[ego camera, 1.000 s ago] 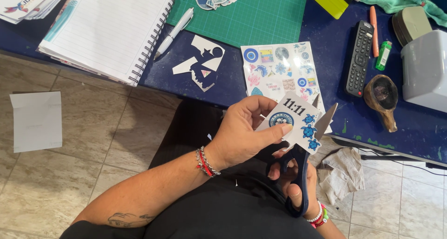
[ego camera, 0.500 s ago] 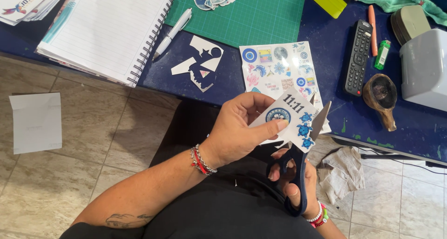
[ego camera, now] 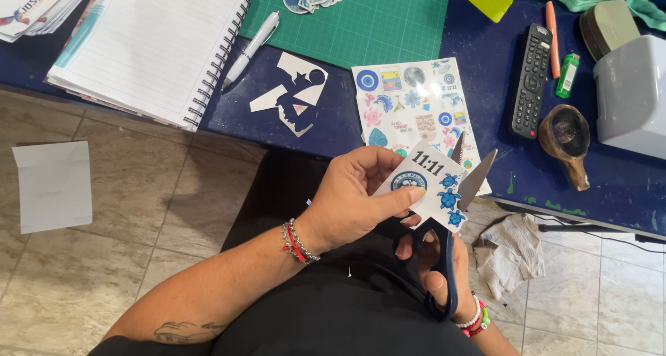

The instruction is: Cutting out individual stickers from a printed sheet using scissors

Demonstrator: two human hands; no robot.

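below surface edge [ego camera: 485, 155], i see left hand [ego camera: 357, 200] pinching sticker piece [ego camera: 430, 182]; right hand [ego camera: 437, 273] gripping scissors [ego camera: 451, 245], blades open around piece.

The person wears a black top and black trousers. On the left hand [ego camera: 354, 200] side, red and silver beaded bracelets circle the wrist, and a small dark tattoo marks the forearm toward seven o'clock. The right hand [ego camera: 437, 273] wrist carries white, pink and green beaded bracelets.

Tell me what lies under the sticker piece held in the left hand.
Under the sticker piece show open scissors and right hand; the sticker sheet edge behind is partly covered.
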